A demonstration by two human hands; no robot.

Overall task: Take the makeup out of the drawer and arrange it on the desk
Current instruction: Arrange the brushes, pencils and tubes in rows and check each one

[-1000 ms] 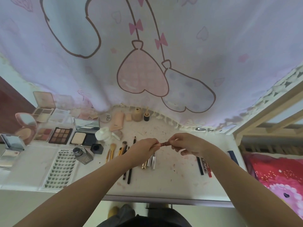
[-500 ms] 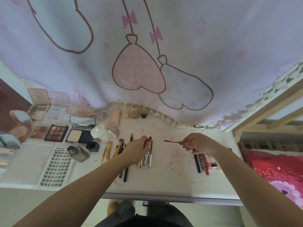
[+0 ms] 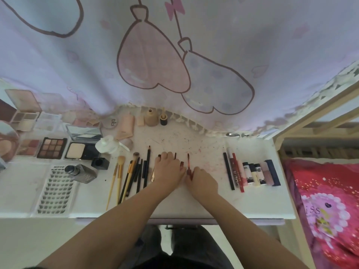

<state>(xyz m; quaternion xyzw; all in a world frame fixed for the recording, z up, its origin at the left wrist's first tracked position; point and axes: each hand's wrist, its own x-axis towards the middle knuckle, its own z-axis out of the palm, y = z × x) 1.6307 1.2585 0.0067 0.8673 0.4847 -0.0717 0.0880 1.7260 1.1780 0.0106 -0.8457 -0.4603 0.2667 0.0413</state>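
White stained desk [image 3: 194,202] beneath lilac curtain [image 3: 213,55], left hand [image 3: 168,171] lay flat over slim tubes, right hand [image 3: 202,181] pinched red-tipped lip wand [image 3: 188,164], open nine-pan brown eyeshadow palette [image 3: 52,148] at left.

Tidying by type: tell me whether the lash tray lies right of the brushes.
No, the lash tray lies on the desk left of the brushes.

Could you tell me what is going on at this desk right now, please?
A person is laying makeup out in rows on a white desk. The right hand holds a thin red-tipped applicator wand down on the desk, while the left hand rests over slim tubes beside it. Brushes and pencils lie to the left, palettes further left, and lip products stand lined up on the right.
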